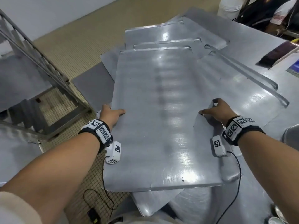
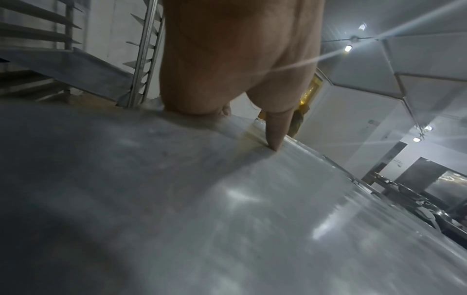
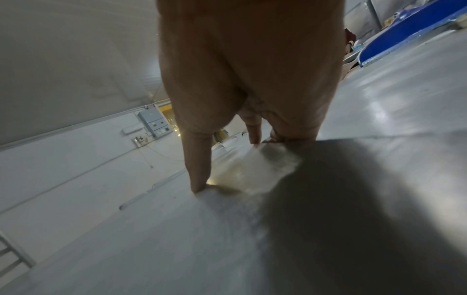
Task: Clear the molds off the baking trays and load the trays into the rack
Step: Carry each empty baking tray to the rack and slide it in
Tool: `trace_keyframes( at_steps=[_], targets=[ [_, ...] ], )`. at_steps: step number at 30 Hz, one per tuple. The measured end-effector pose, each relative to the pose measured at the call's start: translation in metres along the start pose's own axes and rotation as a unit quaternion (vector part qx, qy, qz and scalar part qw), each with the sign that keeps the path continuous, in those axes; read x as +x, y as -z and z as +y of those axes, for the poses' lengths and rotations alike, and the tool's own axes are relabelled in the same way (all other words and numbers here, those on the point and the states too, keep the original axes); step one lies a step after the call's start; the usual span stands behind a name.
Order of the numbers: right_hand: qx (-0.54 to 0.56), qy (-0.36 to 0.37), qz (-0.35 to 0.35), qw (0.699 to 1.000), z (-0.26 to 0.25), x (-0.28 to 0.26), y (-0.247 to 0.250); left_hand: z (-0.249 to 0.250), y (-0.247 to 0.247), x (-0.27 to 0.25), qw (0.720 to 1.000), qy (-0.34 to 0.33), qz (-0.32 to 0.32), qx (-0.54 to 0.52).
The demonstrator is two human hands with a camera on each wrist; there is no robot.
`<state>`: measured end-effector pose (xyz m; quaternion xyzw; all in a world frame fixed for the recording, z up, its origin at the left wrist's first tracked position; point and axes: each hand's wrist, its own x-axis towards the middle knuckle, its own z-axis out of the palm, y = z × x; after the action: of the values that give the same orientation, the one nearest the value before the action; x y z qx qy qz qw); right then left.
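A large bare metal baking tray (image 1: 161, 118) is held over a pile of other trays (image 1: 169, 34); no molds are on it. My left hand (image 1: 111, 113) grips its left edge, with the thumb (image 2: 276, 129) pressed on top and the fingers hidden underneath. My right hand (image 1: 216, 110) grips the right edge the same way, thumb (image 3: 199, 169) on the tray's surface (image 3: 177, 239). The tray's surface (image 2: 227, 199) looks blurred. The steel rack (image 1: 40, 62) stands to the left on the tiled floor, and its runners (image 2: 144, 49) show beyond my left hand (image 2: 227, 59).
The trays lie askew on a steel table (image 1: 283, 97), some overhanging its left edge. Two upturned tray rims (image 1: 242, 73) lie to the right. A white bucket (image 1: 229, 7) and a dark bag (image 1: 267, 12) are at the far right. A blue object (image 3: 404, 36) lies beyond my right hand.
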<state>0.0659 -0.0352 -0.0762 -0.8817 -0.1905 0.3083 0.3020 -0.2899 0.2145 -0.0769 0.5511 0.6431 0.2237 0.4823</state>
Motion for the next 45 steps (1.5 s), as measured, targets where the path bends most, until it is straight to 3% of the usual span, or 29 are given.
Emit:
trace_keyframes(
  at_steps=[8, 12, 22, 29, 37, 45],
  targets=[
    [0.047, -0.009, 0.025, 0.999, 0.016, -0.029, 0.003, 0.016, 0.012, 0.004, 0.999, -0.010, -0.032, 0.009],
    [0.069, -0.011, 0.068, 0.995, 0.023, -0.040, 0.014, 0.047, 0.009, -0.012, 0.997, -0.043, -0.066, 0.009],
    [0.111, -0.087, 0.184, 0.973, 0.044, -0.083, 0.033, 0.110, -0.037, 0.008, 0.976, -0.133, -0.162, 0.054],
    [0.132, -0.173, 0.243, 0.945, 0.055, -0.130, 0.000, 0.129, -0.079, 0.050, 0.944, -0.157, -0.276, 0.091],
    [0.166, -0.236, 0.298, 0.910, 0.050, -0.167, -0.057, 0.137, -0.101, 0.085, 0.908, -0.196, -0.335, 0.159],
    [0.150, -0.249, 0.322, 0.901, 0.040, -0.180, -0.075, 0.143, -0.118, 0.102, 0.877, -0.235, -0.373, 0.192]
  ],
)
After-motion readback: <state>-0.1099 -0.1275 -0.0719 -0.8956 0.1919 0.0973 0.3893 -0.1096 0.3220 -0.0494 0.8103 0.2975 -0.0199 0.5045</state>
